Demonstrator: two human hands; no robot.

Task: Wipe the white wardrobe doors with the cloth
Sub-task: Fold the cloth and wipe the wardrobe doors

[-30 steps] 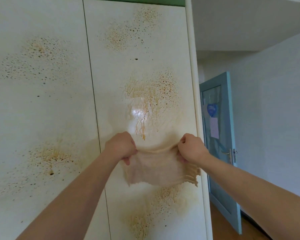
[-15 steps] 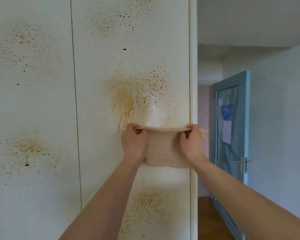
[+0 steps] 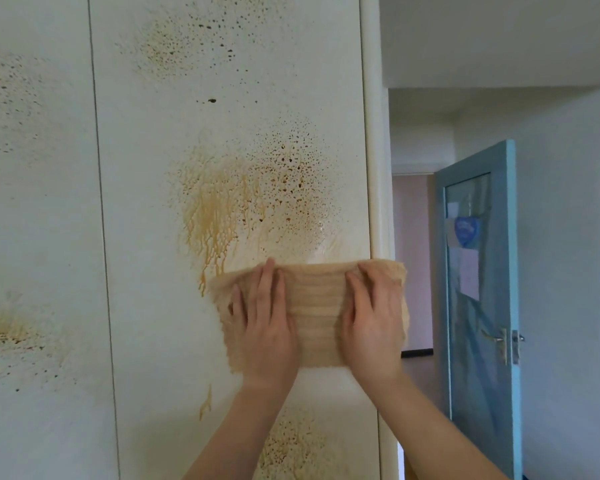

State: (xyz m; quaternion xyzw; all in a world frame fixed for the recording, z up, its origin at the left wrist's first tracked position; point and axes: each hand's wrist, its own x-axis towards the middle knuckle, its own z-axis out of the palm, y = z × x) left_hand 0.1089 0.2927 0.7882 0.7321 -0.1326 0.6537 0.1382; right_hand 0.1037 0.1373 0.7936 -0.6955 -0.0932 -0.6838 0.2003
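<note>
Head view: we are flattening the cloth (image 3: pixel 312 313) on the door (image 3: pixel 222 98) below the stain (image 3: pixel 250 195). Left hand (image 3: pixel 267 327) and right hand (image 3: pixel 371 323) are spreading pressure, fingers (image 3: pixel 268 282) straight.

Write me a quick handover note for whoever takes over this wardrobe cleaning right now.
Left hand: flat, fingers straight, pressing the cloth against the right-hand door.
Right hand: flat too, pressing the cloth's right side at the door's outer edge.
The cloth sits just under the big brown stain.
Done: no stain looks wiped off yet.
Left: that stain, the top stain, the bottom stain, and the spatters on the left door.
</note>
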